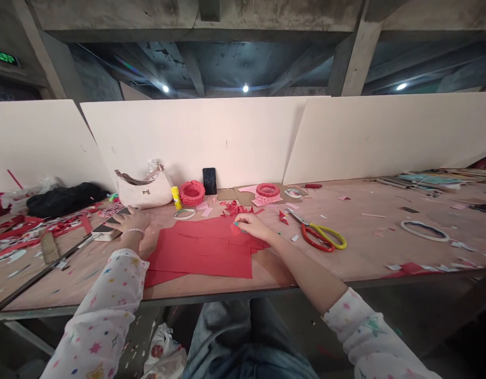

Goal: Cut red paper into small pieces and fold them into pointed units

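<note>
My left hand (131,222) reaches out with spread fingers resting on a dark-topped, pale-sided object like a phone (107,229) at the left. Over the red paper sheets (203,258), my right hand (253,225) pinches a small piece of red paper (235,228) between thumb and fingers. A pile of folded red paper pieces (235,209) lies just beyond it. To its right are scissors with red handles (317,239) and another pair with yellow handles (333,237), lying crossed.
A pink handbag (145,193), yellow glue stick (176,198), red paper ring (191,193) and upright phone (209,181) stand at the back. Beside them is a stacked red and pink ring (267,192). Tape rolls (424,230) and paper scraps lie about. White boards (203,137) border the table.
</note>
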The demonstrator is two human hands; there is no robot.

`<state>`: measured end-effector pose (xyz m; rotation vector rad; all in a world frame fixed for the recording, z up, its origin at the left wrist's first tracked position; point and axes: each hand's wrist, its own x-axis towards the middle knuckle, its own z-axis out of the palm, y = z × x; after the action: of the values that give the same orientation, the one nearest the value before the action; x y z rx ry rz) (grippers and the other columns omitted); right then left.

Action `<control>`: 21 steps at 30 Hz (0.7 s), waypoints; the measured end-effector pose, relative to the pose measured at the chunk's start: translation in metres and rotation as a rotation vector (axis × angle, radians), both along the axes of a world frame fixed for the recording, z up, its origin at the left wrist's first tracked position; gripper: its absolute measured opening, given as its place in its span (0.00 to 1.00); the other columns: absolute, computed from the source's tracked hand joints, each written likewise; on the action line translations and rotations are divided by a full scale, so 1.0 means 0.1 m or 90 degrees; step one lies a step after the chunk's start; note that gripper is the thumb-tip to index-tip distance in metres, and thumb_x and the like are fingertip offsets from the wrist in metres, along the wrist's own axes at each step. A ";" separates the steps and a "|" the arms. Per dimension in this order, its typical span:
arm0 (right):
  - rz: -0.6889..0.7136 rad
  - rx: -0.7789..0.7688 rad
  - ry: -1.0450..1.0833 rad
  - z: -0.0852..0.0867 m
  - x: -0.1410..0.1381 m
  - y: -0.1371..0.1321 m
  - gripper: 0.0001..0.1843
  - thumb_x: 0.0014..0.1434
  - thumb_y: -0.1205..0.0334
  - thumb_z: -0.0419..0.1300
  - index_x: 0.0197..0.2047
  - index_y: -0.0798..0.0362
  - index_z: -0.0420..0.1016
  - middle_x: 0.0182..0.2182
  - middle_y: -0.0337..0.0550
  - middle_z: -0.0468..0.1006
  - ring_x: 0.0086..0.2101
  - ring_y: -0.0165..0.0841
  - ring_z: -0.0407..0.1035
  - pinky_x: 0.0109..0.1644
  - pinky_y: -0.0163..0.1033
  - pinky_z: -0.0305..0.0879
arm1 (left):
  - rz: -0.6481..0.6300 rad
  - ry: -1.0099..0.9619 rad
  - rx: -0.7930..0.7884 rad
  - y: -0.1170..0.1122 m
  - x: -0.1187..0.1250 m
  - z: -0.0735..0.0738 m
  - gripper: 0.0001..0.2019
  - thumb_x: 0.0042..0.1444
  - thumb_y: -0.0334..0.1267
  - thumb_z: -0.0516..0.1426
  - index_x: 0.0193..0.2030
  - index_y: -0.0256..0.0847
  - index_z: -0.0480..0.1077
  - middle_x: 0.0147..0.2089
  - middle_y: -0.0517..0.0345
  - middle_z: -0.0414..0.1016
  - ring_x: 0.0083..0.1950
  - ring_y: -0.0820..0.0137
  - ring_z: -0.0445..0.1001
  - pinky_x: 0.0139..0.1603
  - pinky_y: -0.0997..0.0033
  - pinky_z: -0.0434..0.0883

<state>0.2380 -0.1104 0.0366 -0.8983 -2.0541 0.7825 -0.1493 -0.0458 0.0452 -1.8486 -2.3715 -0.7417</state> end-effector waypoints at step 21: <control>-0.041 0.010 0.018 0.02 0.00 0.00 0.03 0.47 0.66 0.48 0.26 0.55 0.61 0.21 0.34 0.62 0.24 0.26 0.57 0.28 0.32 0.52 | -0.764 -0.039 0.040 -0.55 1.89 0.08 0.11 0.53 0.33 0.45 0.37 0.39 0.67 0.33 0.58 0.71 0.34 0.72 0.67 0.36 0.75 0.63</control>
<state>0.2382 -0.1100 0.0381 -0.9358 -1.9939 0.7396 0.0401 -0.1004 0.0528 -3.1248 -0.9808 -0.8513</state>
